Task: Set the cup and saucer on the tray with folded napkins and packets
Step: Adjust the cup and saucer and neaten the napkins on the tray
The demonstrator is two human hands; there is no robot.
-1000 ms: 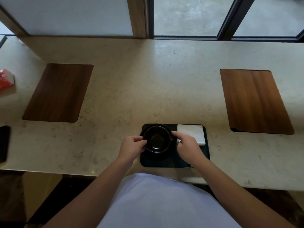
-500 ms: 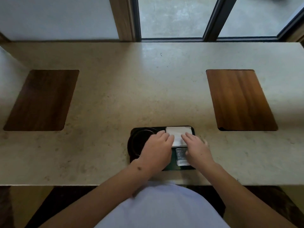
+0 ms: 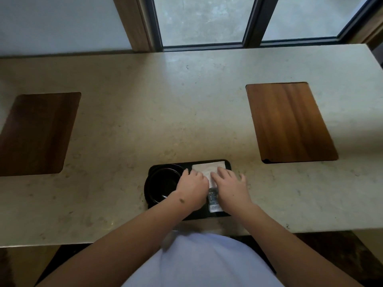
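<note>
White napkin (image 3: 207,170) lies under both flat hands' fingers, no grip closed

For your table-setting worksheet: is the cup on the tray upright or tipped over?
Upright: the cup shows its round open mouth from above, at the left end of the tray.

Both hands hide much of the packet (image 3: 213,200) — its print too blurred to read.

The person wore a pale lilac-white top (image 3: 199,264). Both forearms were bare. A small dark mark sat near the left wrist (image 3: 182,200).
</note>
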